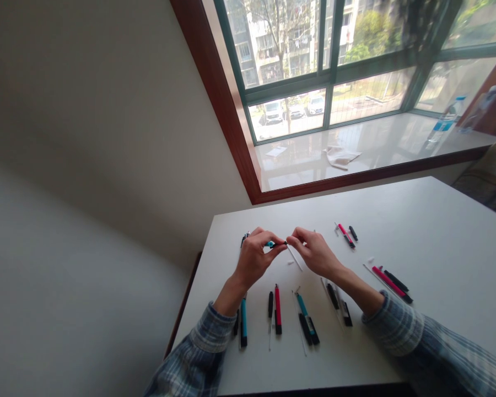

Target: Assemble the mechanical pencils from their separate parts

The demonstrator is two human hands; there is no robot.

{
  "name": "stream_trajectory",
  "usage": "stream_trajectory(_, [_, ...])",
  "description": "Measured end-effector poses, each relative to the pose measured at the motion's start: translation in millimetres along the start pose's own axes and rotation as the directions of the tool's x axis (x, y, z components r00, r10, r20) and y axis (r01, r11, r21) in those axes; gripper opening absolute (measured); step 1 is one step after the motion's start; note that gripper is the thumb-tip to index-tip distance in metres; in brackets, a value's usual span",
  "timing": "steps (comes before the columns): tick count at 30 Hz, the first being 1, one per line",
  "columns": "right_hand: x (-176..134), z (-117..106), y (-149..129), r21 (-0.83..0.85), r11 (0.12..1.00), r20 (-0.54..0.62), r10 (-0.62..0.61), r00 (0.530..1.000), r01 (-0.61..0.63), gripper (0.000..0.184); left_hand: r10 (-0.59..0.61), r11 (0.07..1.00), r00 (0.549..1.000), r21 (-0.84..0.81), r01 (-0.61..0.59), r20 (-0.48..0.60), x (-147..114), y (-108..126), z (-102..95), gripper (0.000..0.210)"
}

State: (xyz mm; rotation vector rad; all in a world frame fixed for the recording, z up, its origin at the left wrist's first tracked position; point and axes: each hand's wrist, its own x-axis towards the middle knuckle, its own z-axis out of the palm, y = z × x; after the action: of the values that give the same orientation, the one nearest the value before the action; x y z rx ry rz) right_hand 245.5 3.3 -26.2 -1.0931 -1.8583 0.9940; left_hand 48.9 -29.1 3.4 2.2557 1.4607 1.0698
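Pinching a teal-and-black pen, the left hand holds it at the pinched right hand.

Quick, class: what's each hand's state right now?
Left hand: closed, holding a teal-and-black pen.
Right hand: curled at the pen's end; whether it's gripping cannot be told.

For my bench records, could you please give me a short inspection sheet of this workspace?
Surface: white table, groups of pen parts spread across it.
Job's things: teal-and-black pen piece in hand; red pen body, teal pen body and black part on the table.
Clutter: small white bit near the hands.
Hands: left hand pinches the pen piece; right hand at its tip, grip unclear.
Cables: nothing seen.
Surroundings: window; sill with crumpled cloth-like item and blue-capped bottle.
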Motion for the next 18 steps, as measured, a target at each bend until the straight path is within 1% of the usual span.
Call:
stream_trajectory(3, [1.3,2.3,3.2,0.042,0.999,0.013,0.027,1.0,-0.028,0.039,0.054,0.997,0.999,0.05,-0.054,-0.003,-0.8,0.7,-0.9,0.015])
stream_trajectory(7, [3.1,5.6,9.2,0.152,0.985,0.055,0.074,0.996,-0.082,0.041,0.12,0.986,0.993,0.114,-0.12,0.009,-2.5,1.6,-1.6,0.013])
stream_trajectory(11, [4.5,9.0,14.6,0.281,0.946,0.127,0.127,0.984,-0.159,0.046,0.172,0.962,0.984,0.205,-0.178,0.044,-4.6,0.4,-1.2,0.013])
stream_trajectory(13, [5.0,9.5,15.4,0.333,0.924,0.155,0.14,0.978,-0.186,0.049,0.175,0.958,0.983,0.222,-0.182,0.053,-5.2,-0.1,-0.5,0.014])
stream_trajectory(15, [5.2,8.2,14.5,0.347,0.92,0.141,0.141,0.98,-0.182,0.051,0.149,0.967,0.988,0.201,-0.155,0.043,-5.2,0.2,0.3,0.013])
stream_trajectory(17, [5.0,5.0,12.4,0.301,0.941,0.068,0.139,0.988,-0.153,0.053,0.105,0.983,0.994,0.154,-0.105,0.008,-4.6,1.4,0.9,0.013])
stream_trajectory(18, [4.6,3.0,11.1,0.243,0.961,0.019,0.134,0.991,-0.135,0.053,0.075,0.989,0.997,0.126,-0.071,-0.02,-4.1,2.0,0.9,0.013])
